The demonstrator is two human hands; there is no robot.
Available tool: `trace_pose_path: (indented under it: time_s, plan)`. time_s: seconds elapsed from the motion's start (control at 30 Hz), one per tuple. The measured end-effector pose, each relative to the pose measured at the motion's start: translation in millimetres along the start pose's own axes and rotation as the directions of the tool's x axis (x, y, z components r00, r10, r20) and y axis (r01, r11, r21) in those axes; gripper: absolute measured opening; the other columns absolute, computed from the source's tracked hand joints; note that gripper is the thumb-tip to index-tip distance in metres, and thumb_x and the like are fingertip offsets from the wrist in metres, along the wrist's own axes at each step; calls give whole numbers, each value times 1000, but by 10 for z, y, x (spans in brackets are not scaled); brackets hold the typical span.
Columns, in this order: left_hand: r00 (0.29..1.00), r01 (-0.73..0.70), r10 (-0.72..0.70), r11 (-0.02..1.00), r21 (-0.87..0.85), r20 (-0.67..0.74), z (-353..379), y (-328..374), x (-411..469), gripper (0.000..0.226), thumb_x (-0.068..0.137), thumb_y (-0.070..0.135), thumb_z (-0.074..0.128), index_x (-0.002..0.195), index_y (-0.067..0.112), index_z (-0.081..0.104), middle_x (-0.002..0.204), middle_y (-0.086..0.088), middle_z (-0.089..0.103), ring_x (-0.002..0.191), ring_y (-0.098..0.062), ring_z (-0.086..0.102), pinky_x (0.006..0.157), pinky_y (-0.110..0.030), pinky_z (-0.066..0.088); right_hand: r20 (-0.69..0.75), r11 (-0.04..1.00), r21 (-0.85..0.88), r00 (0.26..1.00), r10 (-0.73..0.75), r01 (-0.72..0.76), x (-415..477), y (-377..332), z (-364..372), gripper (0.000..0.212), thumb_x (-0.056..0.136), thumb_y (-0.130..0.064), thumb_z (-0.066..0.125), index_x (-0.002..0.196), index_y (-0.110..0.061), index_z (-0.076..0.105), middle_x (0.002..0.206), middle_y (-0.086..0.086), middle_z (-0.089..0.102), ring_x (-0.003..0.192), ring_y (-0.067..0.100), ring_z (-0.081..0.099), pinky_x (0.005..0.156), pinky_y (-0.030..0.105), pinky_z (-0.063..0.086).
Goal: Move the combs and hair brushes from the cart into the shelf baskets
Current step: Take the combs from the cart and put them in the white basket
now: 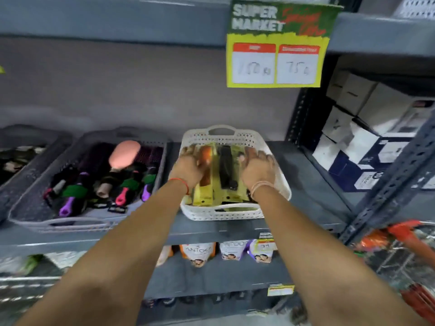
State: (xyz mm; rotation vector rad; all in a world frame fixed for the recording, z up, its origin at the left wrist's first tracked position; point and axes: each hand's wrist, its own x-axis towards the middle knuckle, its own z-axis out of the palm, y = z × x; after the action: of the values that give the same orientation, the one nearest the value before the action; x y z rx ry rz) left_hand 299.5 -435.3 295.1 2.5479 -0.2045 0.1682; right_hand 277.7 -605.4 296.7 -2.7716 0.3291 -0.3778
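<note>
Grey metal shelving unit (306, 165): carries the baskets at reach height, beyond the fingers. Large grey perforated plastic basket (28, 208), to the left of the left-hand fingers: holds assorted hair brushes (122, 156) with pink, purple and green handles, heads away and handles toward the person, apparently for easy picking. White perforated plastic basket with loop handles (221, 131): lies directly under both sets of fingers. Packaged combs in yellow card sleeves, one orange and one black (224, 165), lie lengthwise between the fingers, already inside this basket.

Red-handled wire cart (404, 234): low and to the right, well behind the fingers; contents blurred.

Left hand (188, 169) and right hand (257, 169): both forearms extended forward, palms down, flanking the comb stack. Judgement: the stack is being squared into place. Fingers curl loosely against the packets; whether they grip or merely press cannot be determined.
</note>
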Motion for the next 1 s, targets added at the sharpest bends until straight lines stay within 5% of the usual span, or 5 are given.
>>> trace_pose_path:
  time_s: [0.2, 0.33, 0.53, 0.87, 1.0]
  plan:
    - [763, -80, -416, 699, -711, -495, -1046, -828, -949, 37, 97, 27, 43, 65, 13, 58, 72, -23, 62, 65, -21, 58, 64, -27, 47, -308, 732, 553, 914, -265, 398, -756, -1709, -160, 35, 92, -37, 44, 82, -6, 58, 81, 23, 68, 81, 40, 62, 65, 43, 46]
    - [538, 62, -750, 491, -869, -385, -1427, -1943, -1998, 32, 98, 34, 37, 71, 22, 50, 71, -15, 57, 53, -13, 61, 55, -24, 45, -23, 553, 731, 824, -566, 400, -1722, -2816, 323, 31, 91, -40, 45, 75, -16, 55, 69, 21, 67, 71, 38, 65, 63, 48, 52]
    - [371, 525, -923, 118, -843, 101, -1377, -3310, -3322, 46, 99, 41, 25, 72, 12, 48, 70, -13, 52, 32, -12, 58, 32, -14, 40, 553, 678, 640, 397, -733, 362, -2784, -3562, 1533, 42, 90, -52, 38, 80, -17, 59, 75, 17, 60, 63, 28, 54, 74, 48, 54]
    - [-168, 355, -926, -377, -856, 338, -339, -4228, -3908, 52, 99, 32, 32, 130, -7, 48, 120, -22, 60, 93, -23, 54, 81, -38, 48, 893, 740, 392, -32, -449, 547, -3255, -3570, 3581, 51, 85, -61, 39, 104, -17, 55, 87, 6, 63, 68, 24, 57, 81, 42, 55]
    - [-448, 298, -787, -578, -760, 424, 222, -4391, -3954, 44, 98, 30, 38, 98, -10, 57, 58, -16, 61, 61, -27, 43, 58, -23, 36, 915, 500, 346, -169, -365, 794, -3308, -3440, 4232, 42, 90, -39, 48, 123, -13, 47, 129, 16, 52, 112, 32, 54, 96, 43, 46]
